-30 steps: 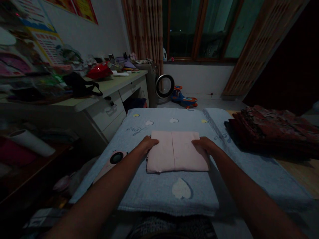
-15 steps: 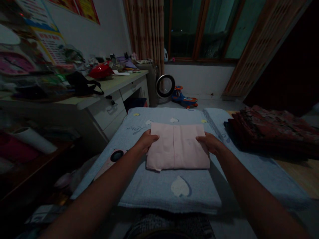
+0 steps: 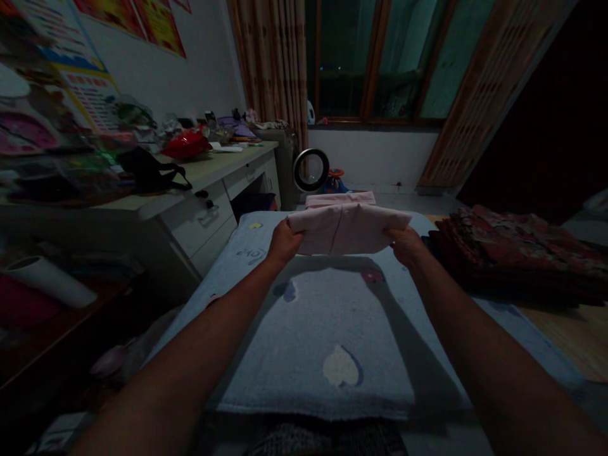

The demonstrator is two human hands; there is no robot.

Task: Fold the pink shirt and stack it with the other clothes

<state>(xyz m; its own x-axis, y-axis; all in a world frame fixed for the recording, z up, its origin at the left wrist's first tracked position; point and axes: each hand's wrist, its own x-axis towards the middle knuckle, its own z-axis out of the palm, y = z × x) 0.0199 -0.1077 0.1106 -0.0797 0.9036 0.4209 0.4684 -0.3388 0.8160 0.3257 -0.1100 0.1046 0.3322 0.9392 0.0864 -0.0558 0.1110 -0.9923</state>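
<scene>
A folded pink shirt (image 3: 344,229), with a front seam down its middle, is held up above the blue heart-patterned cloth (image 3: 332,323). My left hand (image 3: 285,242) grips its left side, and my right hand (image 3: 405,244) grips the right side, fingers tucked beneath. Behind the near fold, a further pink layer stands a little higher. A broad shadow of my arms and the shirt falls on the cloth below. The undersides of the shirt and most of my fingertips are hidden.
A stack of dark red patterned fabric (image 3: 517,253) lies on the right. To the left stands a cluttered desk (image 3: 213,168) with drawers. Beyond the cloth are an open round appliance door (image 3: 311,170) and a blue-orange ride-on toy (image 3: 336,180).
Both hands have raised the shirt off the cloth and moved it away from me. It now tilts, showing its near edge and a far layer.
</scene>
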